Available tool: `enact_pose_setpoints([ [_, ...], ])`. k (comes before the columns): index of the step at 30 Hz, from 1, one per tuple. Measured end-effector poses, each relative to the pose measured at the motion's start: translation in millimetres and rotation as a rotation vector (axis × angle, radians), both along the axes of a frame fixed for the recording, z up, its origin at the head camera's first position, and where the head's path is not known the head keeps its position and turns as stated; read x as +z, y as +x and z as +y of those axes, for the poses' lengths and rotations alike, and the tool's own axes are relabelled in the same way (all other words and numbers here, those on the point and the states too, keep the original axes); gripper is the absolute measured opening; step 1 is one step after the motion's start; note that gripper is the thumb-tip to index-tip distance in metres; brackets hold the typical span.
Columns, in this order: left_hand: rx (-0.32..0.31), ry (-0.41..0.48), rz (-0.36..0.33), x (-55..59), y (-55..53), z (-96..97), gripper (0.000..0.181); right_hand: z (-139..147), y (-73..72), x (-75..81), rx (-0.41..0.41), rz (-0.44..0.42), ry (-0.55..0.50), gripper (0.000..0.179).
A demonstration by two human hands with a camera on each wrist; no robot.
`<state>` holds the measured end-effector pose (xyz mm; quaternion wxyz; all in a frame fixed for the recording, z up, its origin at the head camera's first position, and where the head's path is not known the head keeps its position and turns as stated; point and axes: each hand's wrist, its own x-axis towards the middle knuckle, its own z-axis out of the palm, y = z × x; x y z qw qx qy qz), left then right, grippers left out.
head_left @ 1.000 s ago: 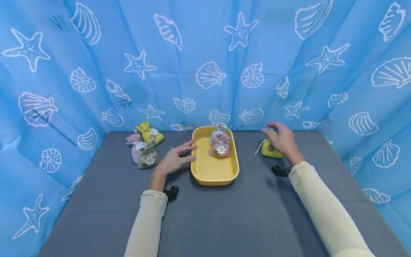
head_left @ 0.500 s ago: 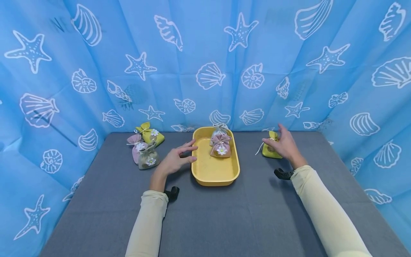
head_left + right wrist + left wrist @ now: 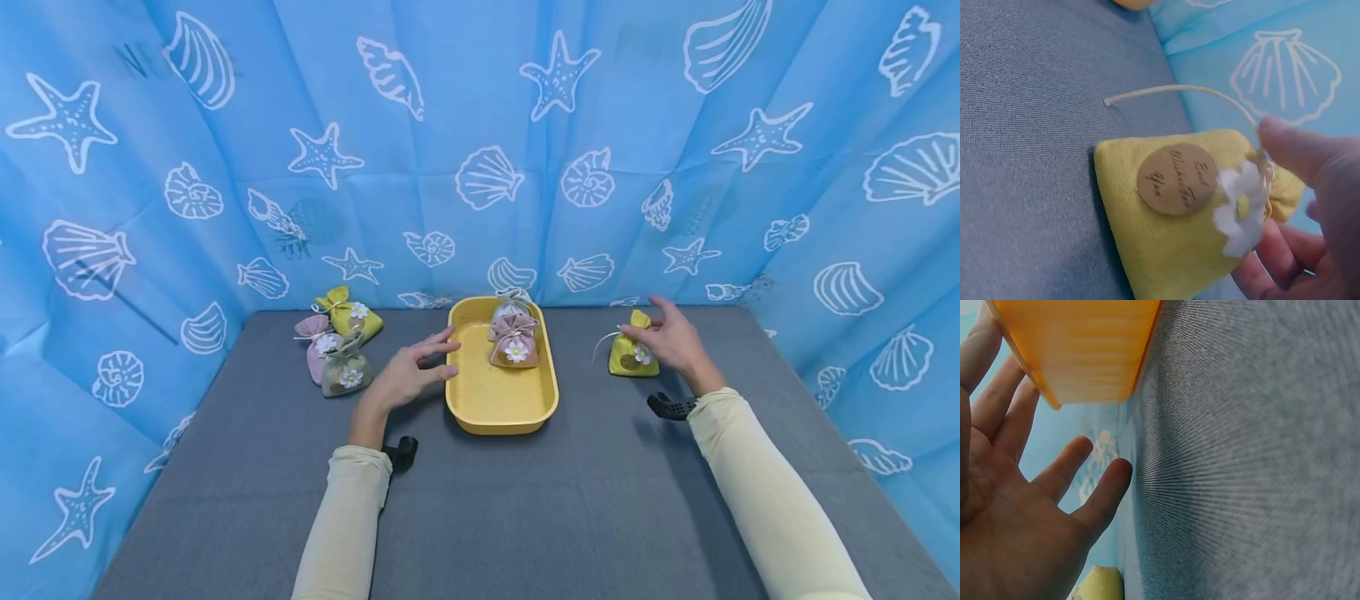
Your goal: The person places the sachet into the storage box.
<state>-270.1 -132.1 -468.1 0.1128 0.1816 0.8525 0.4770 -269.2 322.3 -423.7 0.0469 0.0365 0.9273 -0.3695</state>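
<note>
My right hand (image 3: pixel 677 340) pinches the neck of a yellow drawstring pouch (image 3: pixel 621 364) at the right of the table. In the right wrist view the pouch (image 3: pixel 1147 250) shows a white flower (image 3: pixel 1241 206), a round brown tag (image 3: pixel 1177 180) and a loose cord end; the thumb is by the cord. My left hand (image 3: pixel 405 377) is beside the left side of a yellow tray (image 3: pixel 501 407), fingers extended. The left wrist view shows fingertips at the rim of the tray (image 3: pixel 1079 356). Inside the tray, a pink pouch (image 3: pixel 515 343) stands before a pale grey one (image 3: pixel 510 307).
Left of the tray sit another yellow pouch (image 3: pixel 345 315), a pink-lilac pouch (image 3: pixel 317 350) and a grey-green pouch (image 3: pixel 346 372), close together. A blue curtain (image 3: pixel 480 125) with shell prints surrounds the back and sides of the grey table (image 3: pixel 495 517).
My right hand has lowered onto the yellow pouch and taken its neck. The pouch has turned, so its flower and tag now show. My left hand stays at the tray.
</note>
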Motion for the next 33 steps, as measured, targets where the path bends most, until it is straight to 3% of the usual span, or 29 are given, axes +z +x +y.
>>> enact_pose_setpoints([
  [6, -0.004, 0.013, -0.003, -0.3, 0.9, 0.7, 0.05, 4.1, 4.9, 0.4, 0.036, -0.014, 0.077, 0.073],
  [10, -0.007, 0.015, -0.004, -1.0, 0.3, 1.0, 0.05, 5.9, 5.6, -1.6, 0.049, -0.021, 0.103, 0.072],
  [17, -0.012, 0.02, -0.007, -1.5, 0.9, 1.8, 0.05, 5.2, 11.2, -2.6, 0.02, -0.111, 0.073, 0.074],
  [24, -0.006, 0.007, -0.015, -1.4, 1.3, 1.2, 0.052, 8.0, 14.8, -3.9, 0.054, 0.029, 0.125, 0.061],
  [33, -0.011, 0.019, -0.002, 1.6, 0.9, -0.2, 0.052, 0.1, 16.1, 11.9, 0.093, 0.127, 0.158, 0.047],
])
